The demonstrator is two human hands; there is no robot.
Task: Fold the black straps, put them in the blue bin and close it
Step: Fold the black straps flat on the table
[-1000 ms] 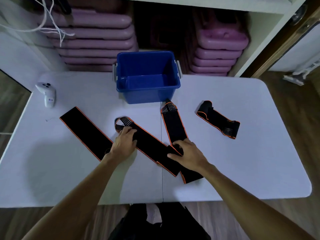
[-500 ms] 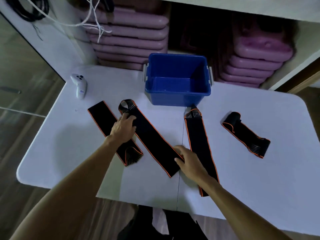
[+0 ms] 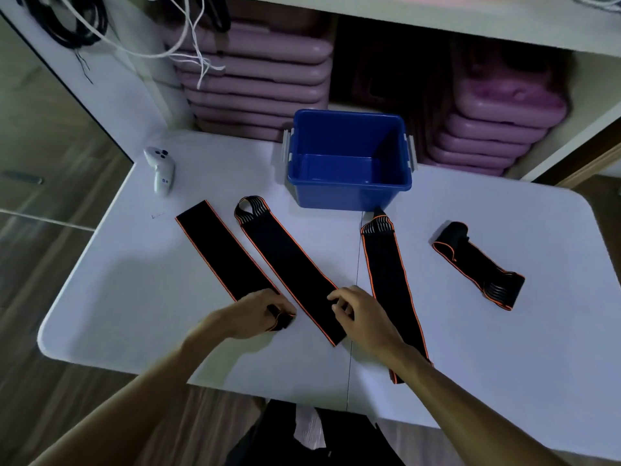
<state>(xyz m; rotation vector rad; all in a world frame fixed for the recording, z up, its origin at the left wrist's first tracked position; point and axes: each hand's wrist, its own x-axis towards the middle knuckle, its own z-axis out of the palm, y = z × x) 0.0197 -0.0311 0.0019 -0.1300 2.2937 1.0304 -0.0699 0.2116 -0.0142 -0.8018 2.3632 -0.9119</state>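
Fingers point(image 3: 279, 309) of our left hand point(image 3: 250, 314) now pinch the near end of the leftmost strap point(image 3: 225, 252), off the middle strap point(image 3: 289, 267), right hand point(image 3: 361, 314) loosely curled, empty, so folding starts here; blue bin point(image 3: 349, 196) sits empty behind.

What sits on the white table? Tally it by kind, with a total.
Black straps: 4
Blue bin: 1
White controller: 1
Total: 6
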